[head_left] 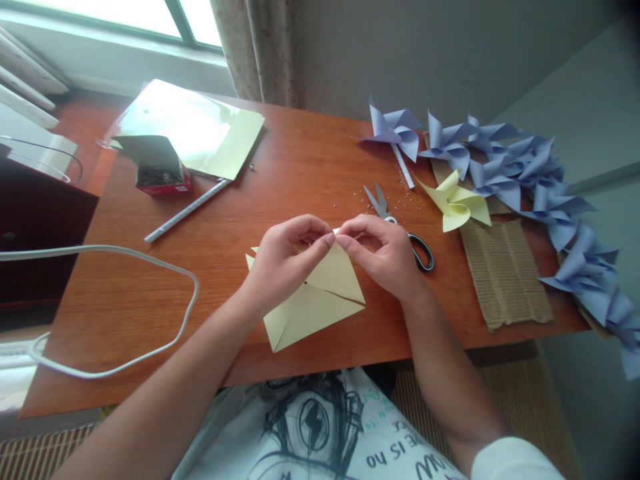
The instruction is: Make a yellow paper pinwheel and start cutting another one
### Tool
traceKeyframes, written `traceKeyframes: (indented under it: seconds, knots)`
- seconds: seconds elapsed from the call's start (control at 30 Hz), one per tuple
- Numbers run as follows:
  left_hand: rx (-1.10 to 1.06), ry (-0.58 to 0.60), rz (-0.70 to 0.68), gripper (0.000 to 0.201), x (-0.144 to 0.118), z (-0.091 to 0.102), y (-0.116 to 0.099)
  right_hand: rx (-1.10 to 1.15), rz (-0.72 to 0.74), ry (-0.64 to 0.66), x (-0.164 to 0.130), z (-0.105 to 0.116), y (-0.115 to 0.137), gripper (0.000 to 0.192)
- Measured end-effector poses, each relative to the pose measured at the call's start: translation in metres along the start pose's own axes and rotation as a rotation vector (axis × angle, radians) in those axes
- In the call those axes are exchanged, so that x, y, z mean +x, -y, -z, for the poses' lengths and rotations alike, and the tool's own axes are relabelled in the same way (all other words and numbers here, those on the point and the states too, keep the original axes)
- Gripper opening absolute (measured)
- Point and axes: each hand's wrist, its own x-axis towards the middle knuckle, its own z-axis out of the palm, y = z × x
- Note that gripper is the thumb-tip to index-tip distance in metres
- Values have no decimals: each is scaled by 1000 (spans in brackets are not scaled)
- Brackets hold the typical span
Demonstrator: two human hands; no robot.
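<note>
A square of pale yellow paper (pixel 310 317) with slits cut from its corners lies on the table in front of me, a small dark dot at its middle. My left hand (pixel 295 257) pinches the far tip of the paper between thumb and index finger. Close beside it, my right hand (pixel 377 250) pinches the same tip, thumb and fingers together. Both hands cover parts of the far and left edges. Scissors (pixel 423 252) with black and white handles lie partly behind my right hand, blades apart.
Purple paper pinwheels (pixel 540 163) and a yellow pinwheel (pixel 455 202) stand at the right around corrugated cardboard (pixel 507 273). A red box (pixel 163 180), yellow paper sheets (pixel 235 143) and a silvery stick (pixel 187 211) lie at the back left. A white cable (pixel 193 293) loops at the left.
</note>
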Motion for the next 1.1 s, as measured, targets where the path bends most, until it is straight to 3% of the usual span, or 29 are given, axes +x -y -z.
traceKeyframes:
  seconds: [0.33,0.63,0.83,1.1]
  knots:
    - [87,66,-50,16,1,0,2,161,-76,-4,0,-2,-5,10]
    - [56,85,-13,19,0,1,-2,217,-84,-31,1,-1,-3,12]
    - [135,82,-42,19,0,1,-1,101,51,-11,1,-2,-1,2]
    - [201,61,-90,22,0,0,2,-38,162,6,2,1,1,4]
